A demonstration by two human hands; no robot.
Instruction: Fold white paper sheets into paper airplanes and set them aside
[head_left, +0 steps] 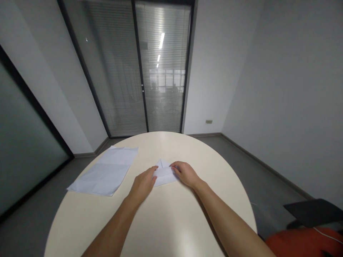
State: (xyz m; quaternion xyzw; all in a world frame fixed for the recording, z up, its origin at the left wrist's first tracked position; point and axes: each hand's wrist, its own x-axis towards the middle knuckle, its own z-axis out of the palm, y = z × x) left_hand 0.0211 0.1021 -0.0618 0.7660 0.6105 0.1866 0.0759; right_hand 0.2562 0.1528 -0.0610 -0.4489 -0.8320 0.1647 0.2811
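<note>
- a small folded white paper piece [163, 176] with a pointed far end lies near the middle of a round cream-coloured surface [160, 225], between 2 bare hands.
- the left hand [144, 182] holds the piece's left end, thumb on the near side, fingers close against the paper.
- the right hand [188, 174] has its fingers bent and narrow, holding the right end.
- large flat white paper [104, 172], lightly creased, lies left of both hands, apart from the folded piece.

The left hand [143, 184] and right hand [187, 174] are bare, with slender fingers [177, 164]; both forearms [225, 213] are bare too, narrowing toward the wrists [133, 200].
</note>
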